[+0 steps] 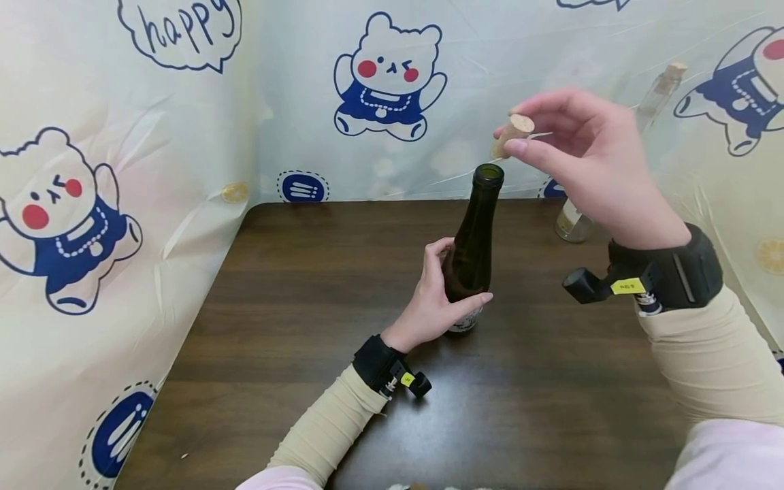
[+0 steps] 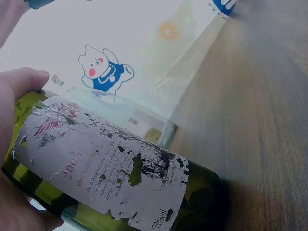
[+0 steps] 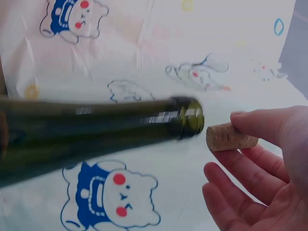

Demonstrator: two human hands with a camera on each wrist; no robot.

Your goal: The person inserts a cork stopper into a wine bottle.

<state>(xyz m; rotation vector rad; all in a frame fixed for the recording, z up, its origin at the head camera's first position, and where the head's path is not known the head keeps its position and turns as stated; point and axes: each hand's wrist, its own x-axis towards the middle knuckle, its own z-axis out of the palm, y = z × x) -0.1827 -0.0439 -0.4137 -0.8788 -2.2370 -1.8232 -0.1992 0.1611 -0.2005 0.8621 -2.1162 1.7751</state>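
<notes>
A dark green wine bottle stands on the table, gripped around its lower body by my left hand. Its worn white label fills much of the left wrist view. Between thumb and fingers, my right hand pinches a cork. In the head view the cork is just above and to the right of the bottle's mouth. The right wrist view shows a small gap between the cork and the bottle's open rim.
Behind my right hand stands a clear glass bottle, with a cork in its neck. The brown wooden table meets a printed bear curtain at the back and left. A small crumb lies at the front left.
</notes>
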